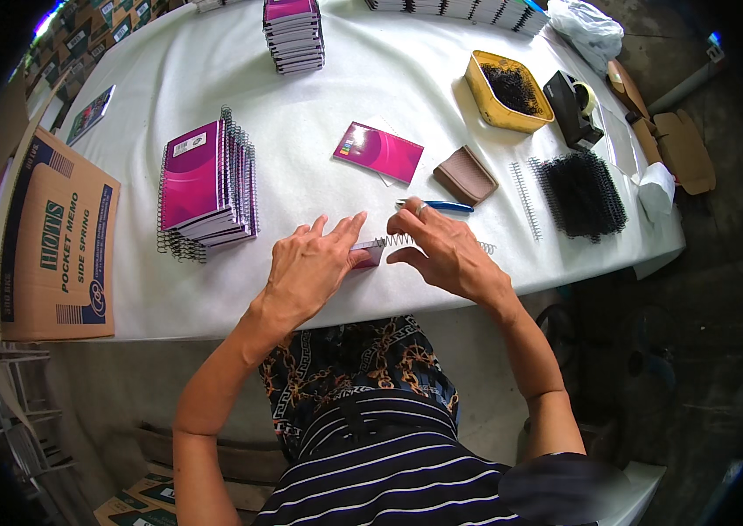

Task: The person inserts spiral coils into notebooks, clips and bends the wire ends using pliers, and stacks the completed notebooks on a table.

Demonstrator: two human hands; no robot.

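Observation:
At the near edge of the table my left hand [312, 270] presses a small magenta memo pad [368, 254], seen nearly edge-on and mostly covered by the fingers. My right hand [452, 252] is closed on a thin wire spiral [400, 238], one end of which meets the pad's edge while the other sticks out past the hand. Just beyond that hand lie blue-handled pliers [450, 207] and a brown block with a hollowed face [466, 175]. A loose magenta cover [378, 152] rests farther off, on a pale sheet.
Left stands a stack of spiral-bound magenta notebooks [196, 180] beside a cardboard box [64, 250]. Right are a heap of dark spirals [580, 195], a single spiral [525, 200], a yellow tub [516, 120] of black coils and a tape dispenser [571, 112]. Another notebook stack [294, 42] stands behind.

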